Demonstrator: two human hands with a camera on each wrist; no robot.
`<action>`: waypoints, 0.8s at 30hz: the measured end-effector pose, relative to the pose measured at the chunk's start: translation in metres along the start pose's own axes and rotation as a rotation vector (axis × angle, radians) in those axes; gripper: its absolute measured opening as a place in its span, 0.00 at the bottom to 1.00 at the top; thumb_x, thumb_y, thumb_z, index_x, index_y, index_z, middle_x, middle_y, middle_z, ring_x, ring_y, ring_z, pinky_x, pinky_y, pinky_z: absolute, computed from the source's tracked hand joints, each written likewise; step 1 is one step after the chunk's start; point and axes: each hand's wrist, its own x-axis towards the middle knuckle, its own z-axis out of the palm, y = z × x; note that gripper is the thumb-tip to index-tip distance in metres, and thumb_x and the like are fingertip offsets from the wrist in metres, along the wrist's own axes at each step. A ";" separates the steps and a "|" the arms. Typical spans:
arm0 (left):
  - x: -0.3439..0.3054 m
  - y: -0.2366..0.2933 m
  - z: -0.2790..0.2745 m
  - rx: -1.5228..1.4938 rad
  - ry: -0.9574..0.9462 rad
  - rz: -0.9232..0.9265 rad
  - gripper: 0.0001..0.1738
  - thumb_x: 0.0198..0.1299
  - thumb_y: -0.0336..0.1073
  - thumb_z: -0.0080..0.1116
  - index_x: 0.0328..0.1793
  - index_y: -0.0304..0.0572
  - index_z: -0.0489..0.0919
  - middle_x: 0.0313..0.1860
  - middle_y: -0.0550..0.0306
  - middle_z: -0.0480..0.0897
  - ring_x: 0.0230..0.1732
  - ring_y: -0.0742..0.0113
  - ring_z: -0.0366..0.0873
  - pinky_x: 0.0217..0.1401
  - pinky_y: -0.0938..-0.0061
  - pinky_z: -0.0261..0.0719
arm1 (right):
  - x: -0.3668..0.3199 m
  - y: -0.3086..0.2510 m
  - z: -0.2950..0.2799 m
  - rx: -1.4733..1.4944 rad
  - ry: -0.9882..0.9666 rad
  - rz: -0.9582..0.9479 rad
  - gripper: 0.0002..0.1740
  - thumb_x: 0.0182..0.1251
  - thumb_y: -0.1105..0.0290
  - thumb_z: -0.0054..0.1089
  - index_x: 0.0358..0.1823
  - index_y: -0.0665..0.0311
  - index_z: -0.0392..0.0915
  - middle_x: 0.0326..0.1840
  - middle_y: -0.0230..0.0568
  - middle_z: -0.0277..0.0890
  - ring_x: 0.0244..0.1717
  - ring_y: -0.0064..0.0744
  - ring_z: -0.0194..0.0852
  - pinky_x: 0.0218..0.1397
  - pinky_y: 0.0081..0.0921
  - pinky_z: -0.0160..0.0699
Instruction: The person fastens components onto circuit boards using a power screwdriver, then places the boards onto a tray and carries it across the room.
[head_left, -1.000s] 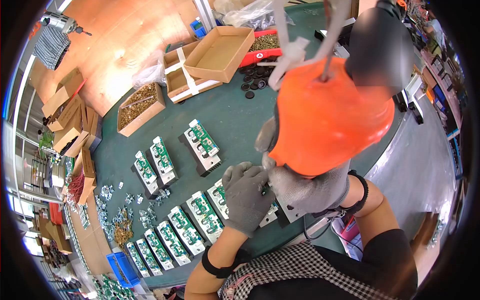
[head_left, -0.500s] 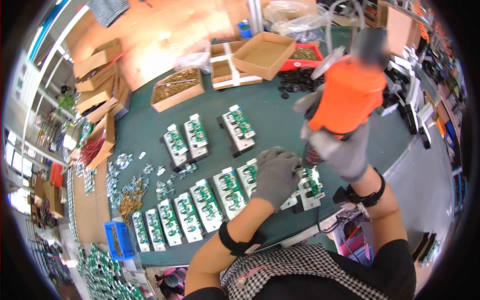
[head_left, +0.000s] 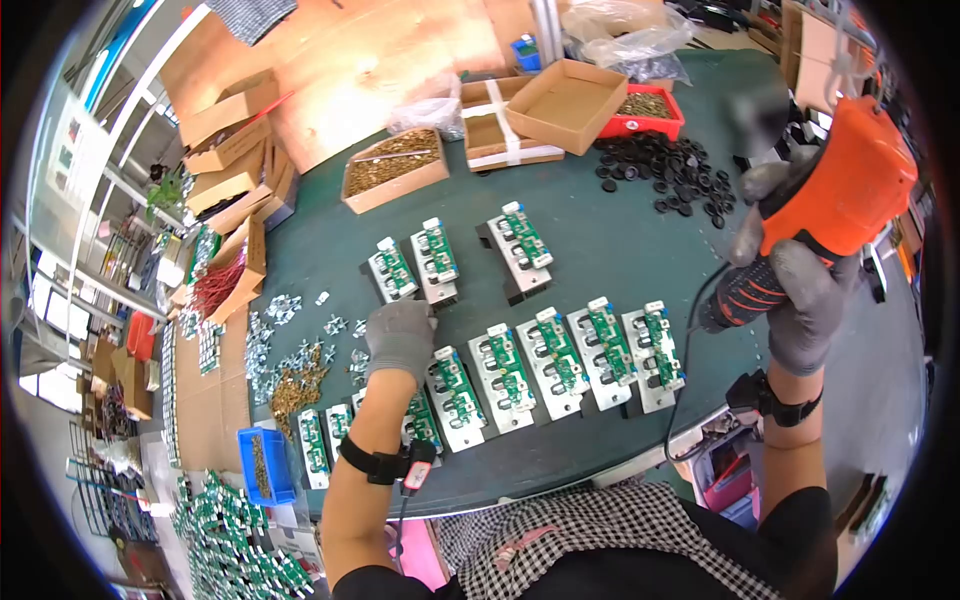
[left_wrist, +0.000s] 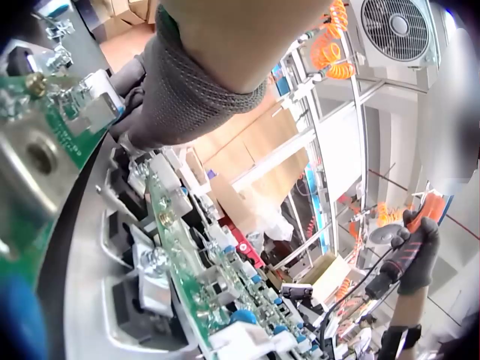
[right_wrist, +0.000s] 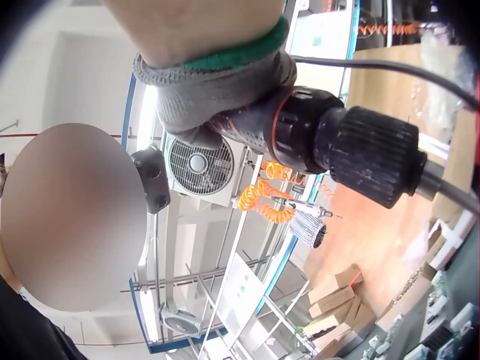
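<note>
Driver held off to the right; left hand down at the boards.
Front row of boards [head_left: 552,365] along the near edge of the table [head_left: 600,250], green faces up, side by side, probably for easy reach; left forearm hides some. Left hand [head_left: 402,338] at the row's far ends, fingers bent down, tips hidden: cannot tell whether they pinch anything. Right hand [head_left: 812,290] curled firmly round the driver [head_left: 845,185], well apart from the boards, nose angled down-left; likely kept aside to give the left hand room. Loose clips [head_left: 262,360] and brass bits [head_left: 295,385] heaped to the left, presumably for quick picking. Rear boards [head_left: 435,255], three, set beyond the row; reason unclear. Farther: parts box [head_left: 405,187], black caps [head_left: 665,165], red bin [head_left: 655,128], perhaps stock kept off the working strip.
</note>
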 end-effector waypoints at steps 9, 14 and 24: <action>-0.003 -0.005 0.013 0.086 0.040 0.114 0.09 0.56 0.40 0.60 0.41 0.51 0.85 0.44 0.53 0.82 0.47 0.53 0.81 0.50 0.61 0.79 | -0.006 -0.020 -0.006 -0.068 0.061 0.112 0.37 0.44 0.72 0.60 0.61 0.72 0.61 0.44 0.55 0.75 0.27 0.32 0.76 0.32 0.25 0.77; -0.021 0.005 -0.029 0.065 0.075 0.016 0.09 0.60 0.35 0.55 0.47 0.51 0.79 0.45 0.50 0.80 0.49 0.51 0.80 0.47 0.59 0.79 | -0.009 -0.016 -0.011 -0.082 0.133 -0.020 0.37 0.42 0.72 0.60 0.58 0.76 0.62 0.34 0.53 0.75 0.34 0.37 0.79 0.34 0.25 0.79; -0.091 0.115 -0.033 -1.495 -0.165 0.448 0.07 0.64 0.30 0.54 0.46 0.38 0.73 0.34 0.62 0.78 0.34 0.76 0.73 0.38 0.78 0.75 | -0.020 -0.028 -0.015 0.132 0.030 0.080 0.39 0.47 0.73 0.58 0.64 0.70 0.58 0.45 0.55 0.74 0.33 0.37 0.80 0.36 0.27 0.81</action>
